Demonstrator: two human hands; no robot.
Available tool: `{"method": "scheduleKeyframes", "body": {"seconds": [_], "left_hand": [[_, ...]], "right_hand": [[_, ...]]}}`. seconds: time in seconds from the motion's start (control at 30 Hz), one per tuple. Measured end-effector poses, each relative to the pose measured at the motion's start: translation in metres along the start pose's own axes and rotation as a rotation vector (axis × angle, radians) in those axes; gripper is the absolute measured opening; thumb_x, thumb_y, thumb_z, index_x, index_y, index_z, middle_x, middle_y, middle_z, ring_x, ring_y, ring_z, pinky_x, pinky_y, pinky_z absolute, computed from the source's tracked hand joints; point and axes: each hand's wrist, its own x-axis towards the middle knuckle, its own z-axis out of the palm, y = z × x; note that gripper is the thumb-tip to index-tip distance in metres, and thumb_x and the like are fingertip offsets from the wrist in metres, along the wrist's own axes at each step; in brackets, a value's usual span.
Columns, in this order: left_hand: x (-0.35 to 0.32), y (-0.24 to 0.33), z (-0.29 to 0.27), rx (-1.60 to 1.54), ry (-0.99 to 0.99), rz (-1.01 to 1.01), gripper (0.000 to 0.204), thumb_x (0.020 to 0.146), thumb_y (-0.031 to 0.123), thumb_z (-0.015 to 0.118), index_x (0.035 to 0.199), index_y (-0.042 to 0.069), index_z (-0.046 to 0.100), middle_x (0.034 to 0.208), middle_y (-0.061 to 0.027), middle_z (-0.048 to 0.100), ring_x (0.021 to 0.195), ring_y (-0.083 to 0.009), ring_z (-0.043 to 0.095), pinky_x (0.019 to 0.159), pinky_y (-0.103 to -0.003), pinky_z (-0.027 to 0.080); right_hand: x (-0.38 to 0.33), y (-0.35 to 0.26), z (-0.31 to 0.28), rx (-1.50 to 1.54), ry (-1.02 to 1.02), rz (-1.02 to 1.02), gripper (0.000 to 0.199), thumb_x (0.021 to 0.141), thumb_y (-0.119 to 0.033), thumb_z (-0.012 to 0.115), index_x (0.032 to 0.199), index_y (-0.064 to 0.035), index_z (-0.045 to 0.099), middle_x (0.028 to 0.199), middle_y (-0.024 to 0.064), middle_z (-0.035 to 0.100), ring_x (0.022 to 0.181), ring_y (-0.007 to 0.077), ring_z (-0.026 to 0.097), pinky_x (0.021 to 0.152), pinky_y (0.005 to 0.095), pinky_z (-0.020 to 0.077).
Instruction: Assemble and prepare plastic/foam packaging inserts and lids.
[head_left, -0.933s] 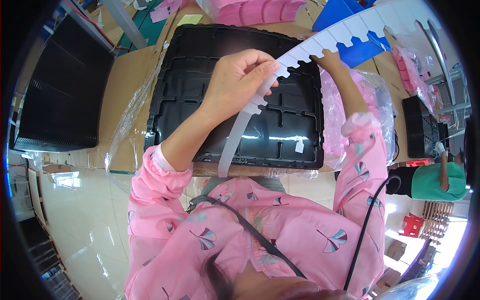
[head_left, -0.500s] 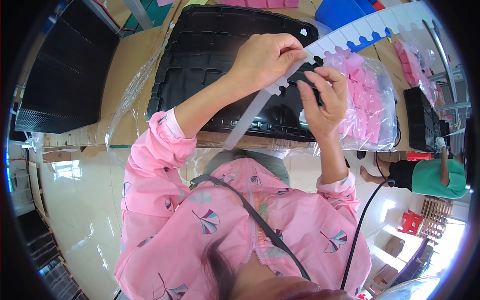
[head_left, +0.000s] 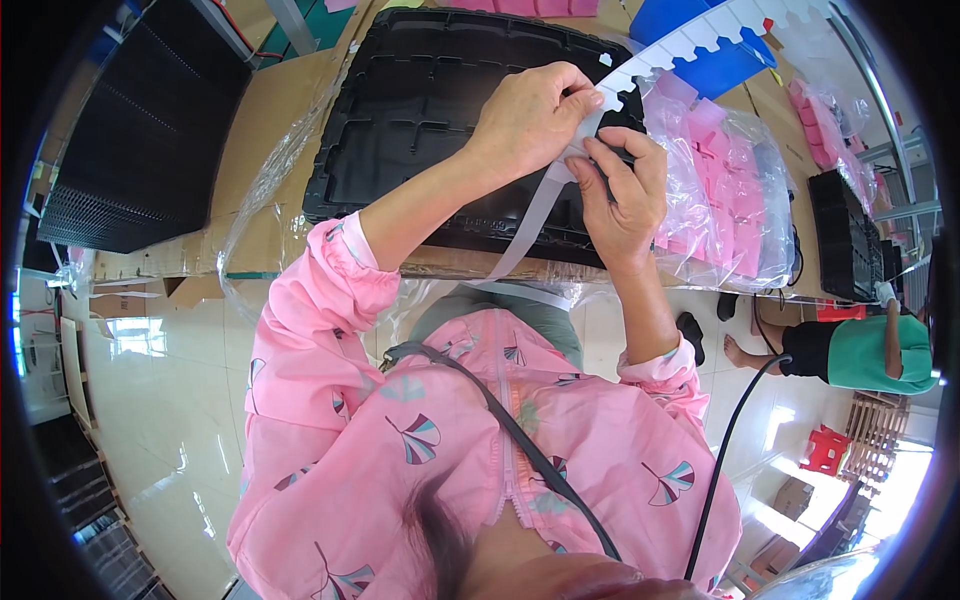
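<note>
Clearly both hands pinch the white notched strip [head_left: 640, 80] above the black tray [head_left: 430, 120]: left hand [head_left: 525, 120] anchoring, right hand [head_left: 622, 190] gripping. Best peel slowly, keeping tension even.

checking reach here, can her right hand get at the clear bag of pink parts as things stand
Probably yes: the right hand sits right beside the clear bag of pink parts, nothing between, though its fingers currently pinch the white notched strip.
</note>
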Motion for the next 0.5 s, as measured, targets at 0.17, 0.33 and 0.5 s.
{"method": "scheduleKeyframes", "body": {"seconds": [0.17,0.33,0.5], "left_hand": [[-0.001,-0.004,0.004,-0.046,0.013,-0.013,0.028,0.084,0.027,0.059,0.086,-0.001,0.061,0.067,-0.0059,0.059,0.059,-0.0091,0.05,0.056,-0.025,0.041],[0.0,-0.006,0.004,-0.094,0.011,-0.088,0.029,0.083,0.028,0.059,0.085,-0.001,0.063,0.069,-0.0078,0.061,0.062,-0.0139,0.054,0.058,-0.028,0.043],[0.0,-0.009,0.004,-0.102,0.027,-0.109,0.03,0.082,0.027,0.059,0.085,-0.002,0.062,0.069,-0.0061,0.06,0.061,-0.01,0.051,0.057,-0.026,0.042]], "right_hand": [[0.003,0.002,0.0,-0.031,0.026,-0.117,0.024,0.056,-0.002,0.073,0.077,-0.004,0.063,0.085,0.0052,0.058,0.078,0.0234,0.056,0.068,0.0323,0.0404],[0.007,0.003,0.002,-0.052,0.019,-0.204,0.024,0.053,0.0,0.072,0.075,-0.0052,0.062,0.083,0.0025,0.058,0.077,0.0219,0.056,0.069,0.0316,0.0402],[0.013,0.007,0.001,-0.059,-0.05,-0.302,0.023,0.054,0.0,0.07,0.074,-0.0042,0.061,0.084,0.0011,0.058,0.077,0.0201,0.057,0.069,0.0308,0.0401]]}}
